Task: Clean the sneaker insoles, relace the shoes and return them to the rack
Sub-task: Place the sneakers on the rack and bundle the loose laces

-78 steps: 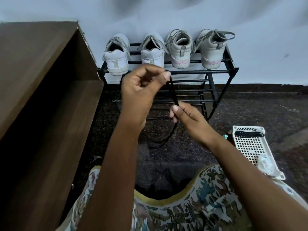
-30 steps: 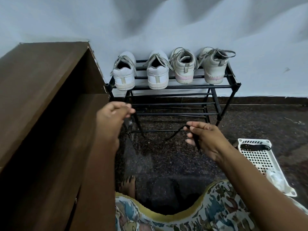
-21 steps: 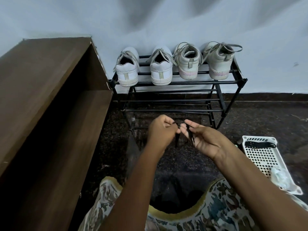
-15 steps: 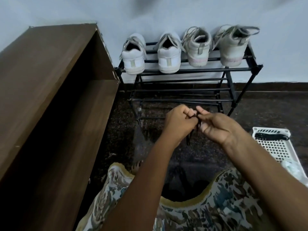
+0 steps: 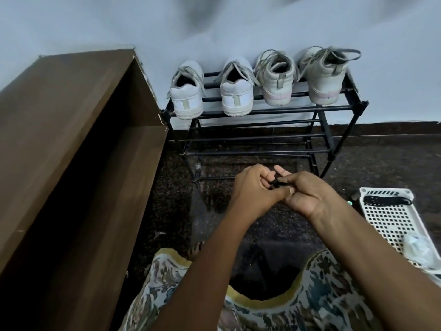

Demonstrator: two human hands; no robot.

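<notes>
Pinching black lace point(image 5: 276, 183) at frame centre with left hand point(image 5: 253, 190) and right hand point(image 5: 308, 195), pressed together. Pulled wide moments ago, now bunched. Likely bundling, not threading.

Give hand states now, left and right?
Left hand: closed, fingers curled on the black shoelace.
Right hand: closed, pinching the same shoelace.
</notes>
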